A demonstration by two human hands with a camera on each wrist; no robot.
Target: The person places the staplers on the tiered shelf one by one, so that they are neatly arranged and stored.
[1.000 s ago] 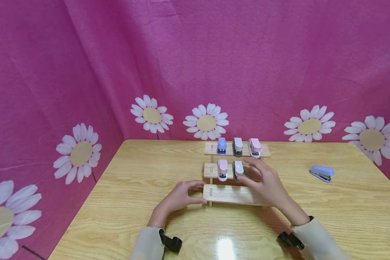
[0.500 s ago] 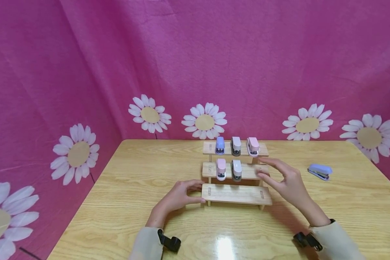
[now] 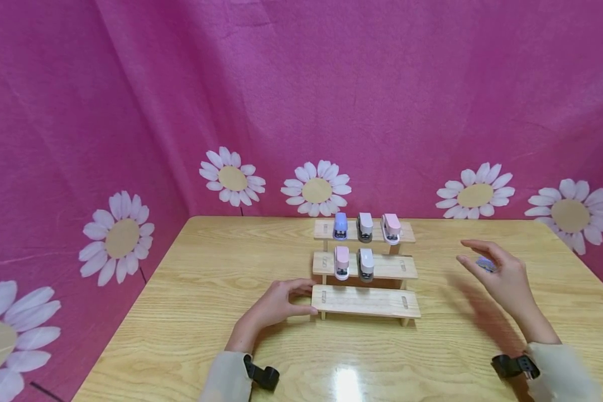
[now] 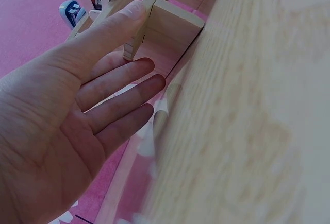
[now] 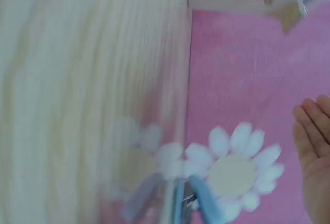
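A three-tier wooden display rack (image 3: 367, 301) stands on the table. My left hand (image 3: 273, 306) holds the left end of its lowest tier, thumb at the front and index finger behind; in the left wrist view the other fingers extend loosely. On the top tier stand a purple stapler (image 3: 340, 226), a grey-white stapler (image 3: 364, 227) and a pink stapler (image 3: 391, 228). The middle tier bears a pink stapler (image 3: 341, 262) and a white stapler (image 3: 365, 264). At the right, my right hand (image 3: 505, 282), thumb and fingers apart, partly hides a lavender stapler (image 3: 485, 264) on the table.
The wooden table (image 3: 231, 251) reaches back to a magenta cloth (image 3: 382, 100) printed with white daisies, which also hangs along the left side. Each wrist wears a black camera mount (image 3: 262, 373).
From beside the middle-tier white stapler, my right hand has moved right, away from the rack to the lavender stapler, and left the white one standing. My left hand stays at the rack.
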